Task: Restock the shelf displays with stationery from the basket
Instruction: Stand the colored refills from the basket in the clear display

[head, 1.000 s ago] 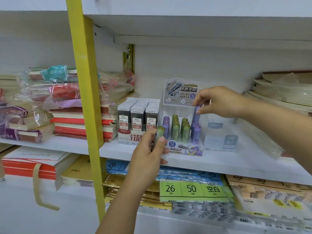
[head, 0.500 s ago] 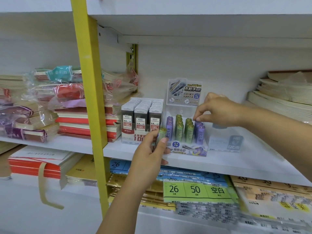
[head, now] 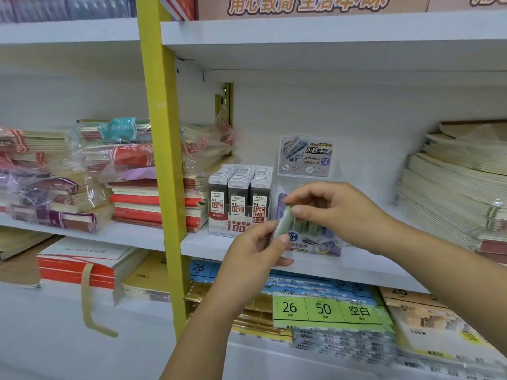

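**Restock in progress: one lead tube in transfer at the display box.**

The pale green cylindrical plastic lead tube [head: 284,223] is held just in front of the clear plastic display box [head: 315,246] on the white shelf board [head: 203,242] and is not yet slotted. The left hand [head: 255,259] grips its lower end; the right hand [head: 334,212] pinches its upper end. The long axis is near upright, with the top leaning slightly right. The box already holds green and purple tubes. The remaining stock cannot be judged, as the basket is out of view.

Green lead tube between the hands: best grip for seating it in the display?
Pinch the green lead tube by its top end, from above, as the right hand does. It is slim, near upright; its bottom, held by the left hand, must slide between tubes in the display tray.
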